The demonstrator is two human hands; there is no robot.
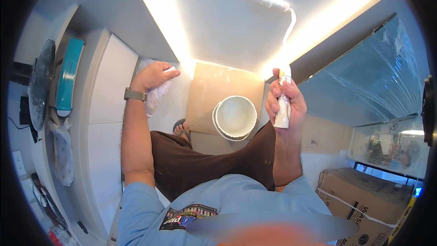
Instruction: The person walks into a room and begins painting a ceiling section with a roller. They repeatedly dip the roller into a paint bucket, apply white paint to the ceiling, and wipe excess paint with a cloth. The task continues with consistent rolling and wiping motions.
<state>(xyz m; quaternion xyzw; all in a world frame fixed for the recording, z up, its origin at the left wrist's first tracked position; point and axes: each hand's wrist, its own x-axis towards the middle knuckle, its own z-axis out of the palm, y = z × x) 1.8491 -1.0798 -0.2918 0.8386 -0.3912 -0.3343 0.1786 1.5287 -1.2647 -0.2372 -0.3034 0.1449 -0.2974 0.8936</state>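
My right hand point(290, 100) is closed round the white, paint-smudged handle of a paint roller point(266, 0), whose white sleeve is raised on a bent rod against the pale upper panel between two light strips. My left hand point(153, 76), with a watch on the wrist, grips a crumpled pale plastic bundle point(156, 98) left of centre. Below and between my hands, a white bucket point(236, 118) with pale contents stands on a sheet of cardboard point(205, 91).
A white cabinet point(104, 155) lines the left, beside a teal box point(68, 75) and a wrapped bundle point(63, 155). Plastic-covered panels point(364, 77) run along the right, above a large strapped cardboard box point(359, 205). My sandalled foot point(182, 130) is left of the bucket.
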